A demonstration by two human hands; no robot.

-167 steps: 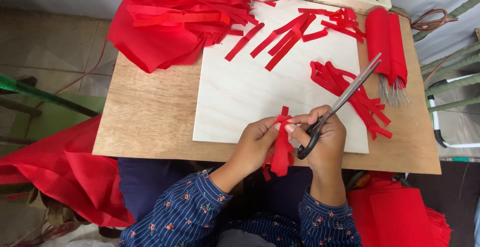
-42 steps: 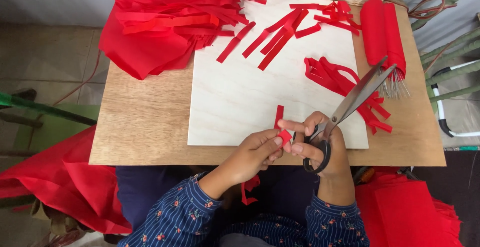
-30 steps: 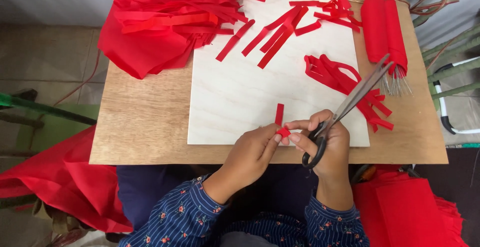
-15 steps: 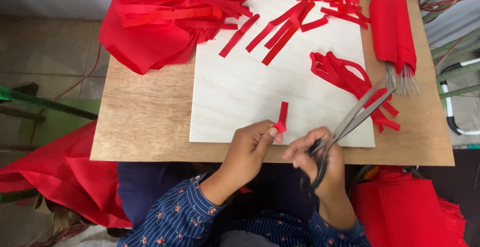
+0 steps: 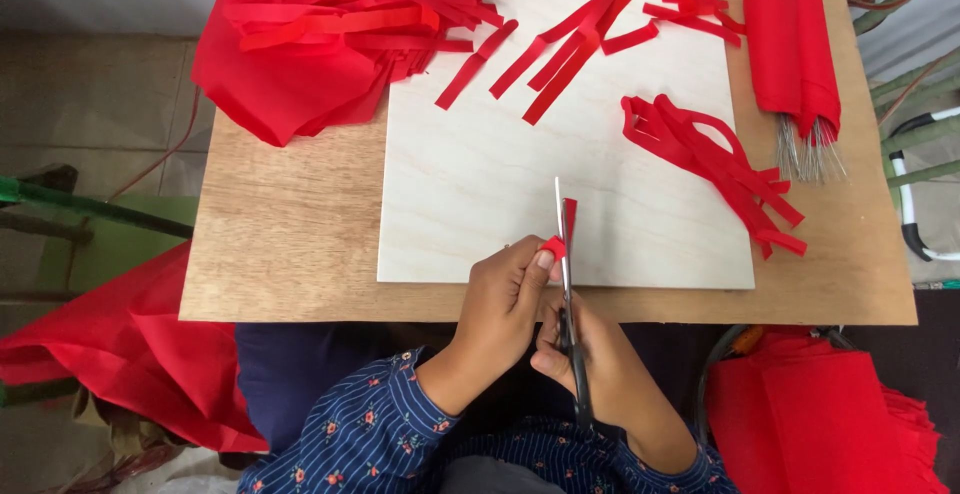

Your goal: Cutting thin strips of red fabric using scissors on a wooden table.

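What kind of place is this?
Probably a small craft work table: a pale wooden board, heaps of cut red fabric strips, and black-handled metal scissors in the right hand.

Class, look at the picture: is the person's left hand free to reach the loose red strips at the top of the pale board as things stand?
Probably not right away. The left hand pinches a small red strip beside the scissors in the right hand. The pale board between it and the loose red strips lies bare, so nothing blocks the way.

scissors [image 5: 562, 254]: shiny metal | strip [image 5: 570, 216]: matt red cloth | board [image 5: 480, 174]: smooth pale wood
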